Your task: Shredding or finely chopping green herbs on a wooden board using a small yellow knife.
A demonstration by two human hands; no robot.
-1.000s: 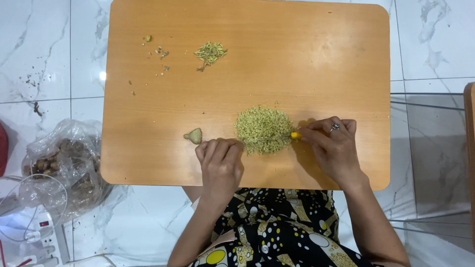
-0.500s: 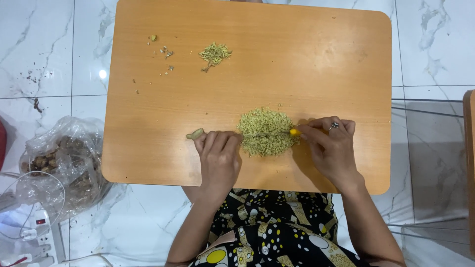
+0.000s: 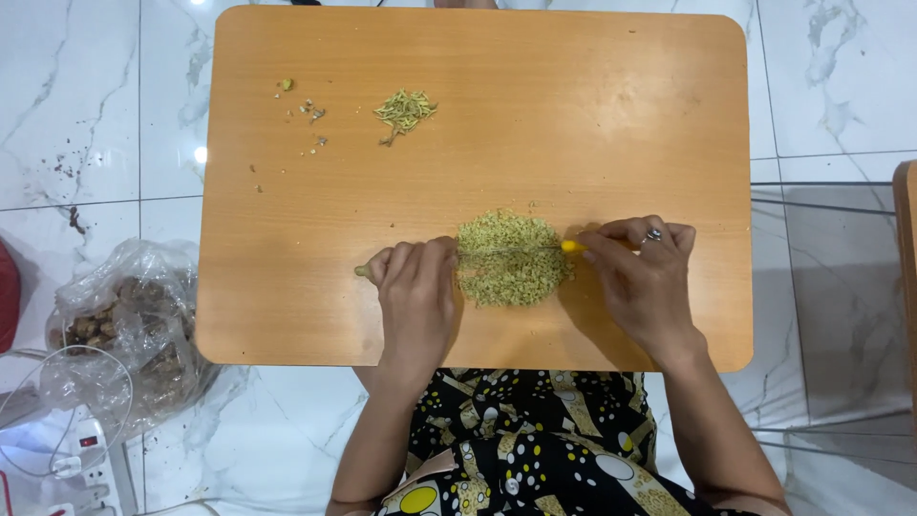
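Left hand (image 3: 417, 296) low in centre frame, palm down, fingers curled, knuckles toward the top edge. Right hand (image 3: 642, 282) right of centre, palm down, ring on one finger, fingertips pinched together pointing left. Both forearms bare, angling up from the bottom edge.

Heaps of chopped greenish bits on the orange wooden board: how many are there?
2: a large heap of chopped greenish bits between the hands, and a small heap near the board's far left. Loose crumbs excluded.

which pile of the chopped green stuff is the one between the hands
The large round pile near the table's front edge, lying between the left hand and right hand. The small pile sits far off, untouched.
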